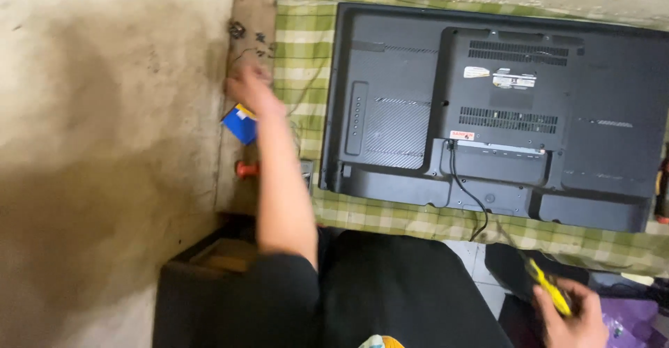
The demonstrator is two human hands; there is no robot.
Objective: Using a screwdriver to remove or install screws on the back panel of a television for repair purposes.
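— Over by the cardboard strip (245, 55), far left: what is the left hand (249, 88) doing?

— Reaching out flat above small dark bits (240, 31) on the cardboard. Blurred; cannot tell whether its grip is open or closed on anything. Blue packet (241, 123) just under the wrist, small red piece (245, 170) nearer the body.

— Right hand (571, 316)?

— Low right corner, grip closed around a yellow-handled screwdriver (549, 286), held near the lap, tip pointing up-left toward the set.

— And the set?

— Black flat-screen television (498, 111) lies face down on a green checked cloth (300, 62) — back panel up, black cable (468, 194) trailing off its lower edge.
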